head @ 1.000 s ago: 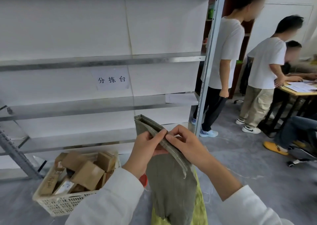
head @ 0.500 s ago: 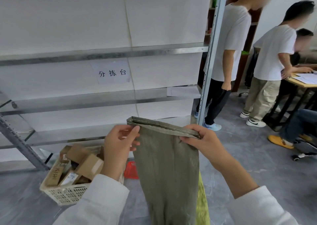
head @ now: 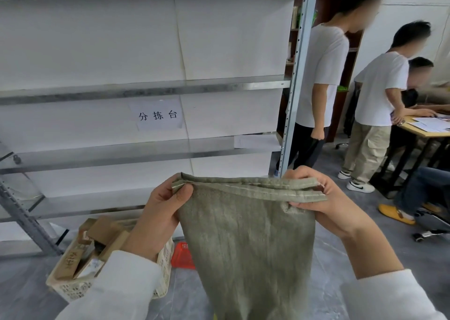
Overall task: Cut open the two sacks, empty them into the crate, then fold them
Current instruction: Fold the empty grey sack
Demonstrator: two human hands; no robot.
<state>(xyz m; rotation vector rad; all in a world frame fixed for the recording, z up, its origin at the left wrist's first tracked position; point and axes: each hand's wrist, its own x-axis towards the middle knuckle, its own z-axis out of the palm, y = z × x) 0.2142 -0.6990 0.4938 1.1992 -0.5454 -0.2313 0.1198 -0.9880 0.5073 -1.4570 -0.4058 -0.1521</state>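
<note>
Sleeves [head: 121, 290] of white cloth frame the bottom of your view, and from them both your hands rise to hold one grey-green woven sack [head: 248, 241] by its hemmed top edge. Your left hand [head: 160, 212], at 9 o'clock of the sack, pinches the left corner of the hem, thumb on the near face and fingers curled behind. Your right hand [head: 326, 205], at 3 o'clock of it, is clamped on the right corner, thumb on the near face just under the hem and fingers wrapped over the top. The hem runs nearly level between your hands, and the sack hangs limp toward 6 o'clock, out of the bottom of the view.

Past your left wrist, at 8 o'clock, the white plastic crate [head: 73, 288] sits on the grey floor [head: 365, 254] holding brown cardboard boxes [head: 104, 229]; your forearm covers part of it. Just beside its right end a small red basket [head: 182, 256] lies on the floor, partly behind the sack.

Farther off, from 9 to 12 o'clock, a metal shelf rack [head: 146, 89] stands with a paper label [head: 158, 115] of three printed characters behind it. At 2 o'clock one person in a white T-shirt [head: 321, 76] stands beside the rack's upright; another [head: 379, 88] leans at a desk [head: 418, 130] with papers on it.
</note>
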